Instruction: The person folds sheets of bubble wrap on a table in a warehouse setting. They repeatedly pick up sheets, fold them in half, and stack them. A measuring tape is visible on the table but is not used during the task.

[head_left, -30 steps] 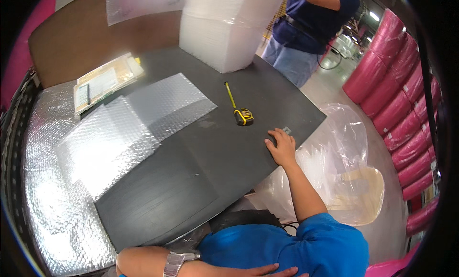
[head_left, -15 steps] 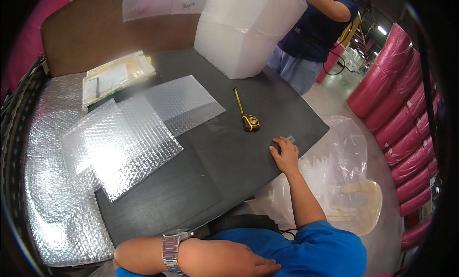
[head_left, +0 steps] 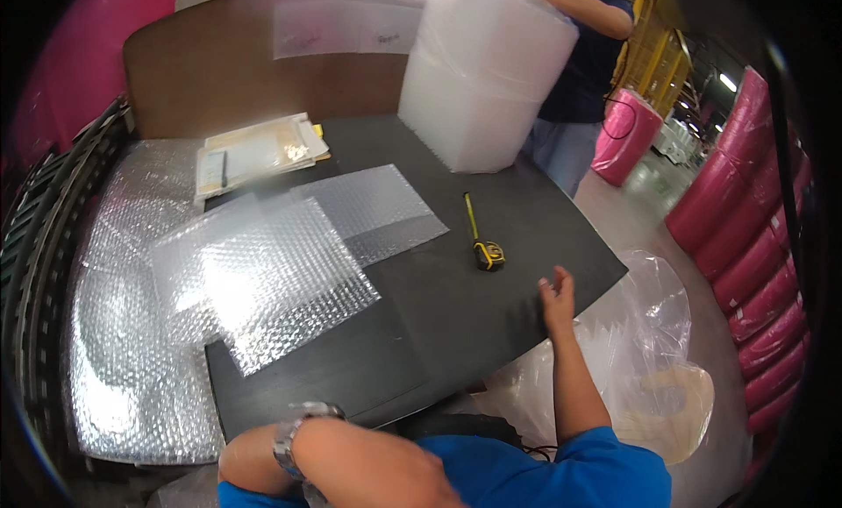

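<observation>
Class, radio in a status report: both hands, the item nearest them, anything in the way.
Right hand open, empty, at the black table's near edge. Left hand out of view; only wrist with watch shows. Nearest: yellow tape measure, untouched. Bare table between hand and tape.

Bare dark table between tape measure and bubble-wrap sheets.

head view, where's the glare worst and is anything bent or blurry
Head view: glare is strongest on the bubble wrap sheets, which wash out white; the table edges bow from fisheye distortion, with a dark rim at the corners; the right hand looks slightly soft; the tape measure reads sharp.
</observation>
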A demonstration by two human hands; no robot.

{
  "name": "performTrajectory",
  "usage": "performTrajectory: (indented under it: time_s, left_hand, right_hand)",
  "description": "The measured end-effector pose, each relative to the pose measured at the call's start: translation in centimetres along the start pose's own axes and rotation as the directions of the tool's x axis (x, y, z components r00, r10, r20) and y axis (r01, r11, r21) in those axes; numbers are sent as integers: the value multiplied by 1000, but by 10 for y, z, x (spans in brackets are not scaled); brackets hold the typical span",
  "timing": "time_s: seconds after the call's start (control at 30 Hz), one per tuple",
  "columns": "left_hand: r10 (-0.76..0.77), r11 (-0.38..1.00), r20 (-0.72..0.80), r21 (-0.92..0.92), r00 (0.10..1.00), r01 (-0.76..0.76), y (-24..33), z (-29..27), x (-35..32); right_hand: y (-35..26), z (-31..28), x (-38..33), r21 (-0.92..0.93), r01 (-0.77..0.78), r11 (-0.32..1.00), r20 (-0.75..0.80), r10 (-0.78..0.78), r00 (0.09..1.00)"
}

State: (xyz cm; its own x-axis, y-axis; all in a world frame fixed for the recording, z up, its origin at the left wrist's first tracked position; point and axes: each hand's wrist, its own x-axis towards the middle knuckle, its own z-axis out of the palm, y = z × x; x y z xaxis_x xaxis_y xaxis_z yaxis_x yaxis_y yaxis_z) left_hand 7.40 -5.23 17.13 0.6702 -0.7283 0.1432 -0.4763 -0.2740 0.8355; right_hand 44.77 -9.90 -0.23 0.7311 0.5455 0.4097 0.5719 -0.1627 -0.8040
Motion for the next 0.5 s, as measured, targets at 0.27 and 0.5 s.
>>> performTrajectory:
  time_s: [0.27,0.5]
  left_hand:
    - [-331,41,-919,-238,-212,970,-52,21,-121]
    - [-282,-222,-765,-536,-580,815,-101,42,-188]
  right_hand:
    - [-131,105,23,130,111,985,761,-171,626]
    - [-116,239,94,-182,34,983,572,78,817]
